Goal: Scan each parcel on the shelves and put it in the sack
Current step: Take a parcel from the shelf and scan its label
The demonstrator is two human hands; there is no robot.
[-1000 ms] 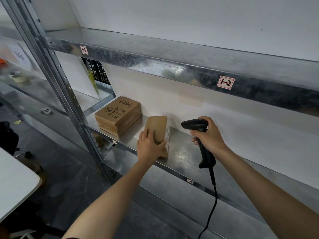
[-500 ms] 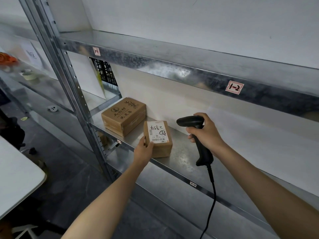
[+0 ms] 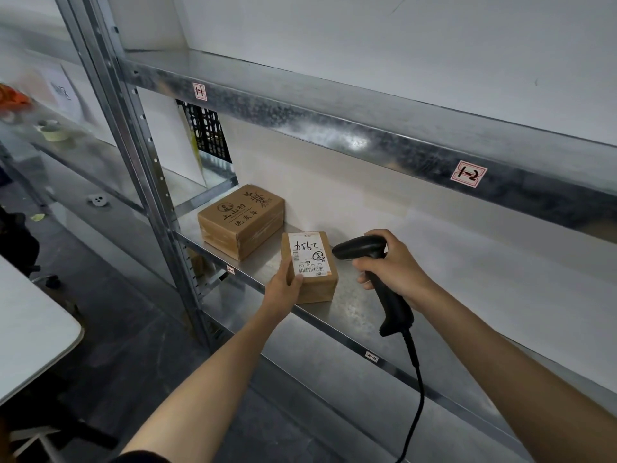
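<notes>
A galvanised steel shelf [image 3: 350,315] runs along a white wall [image 3: 434,61], with tagged shelves above and below. On it the small parcel [image 3: 309,267] lies label up, the left hand [image 3: 282,289] pinching its near left corner. Just beside it, the right hand [image 3: 394,265] grips a black corded scanner [image 3: 374,259]. A larger printed box [image 3: 241,220] sits behind. A white worktop [image 3: 30,332] stands over the dark floor [image 3: 133,329].

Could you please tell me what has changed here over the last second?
The left hand turned the small parcel label-up and now grips its near edge, thumb on the label. The right hand brought the scanner closer to it. The larger box stayed in place on the shelf.
</notes>
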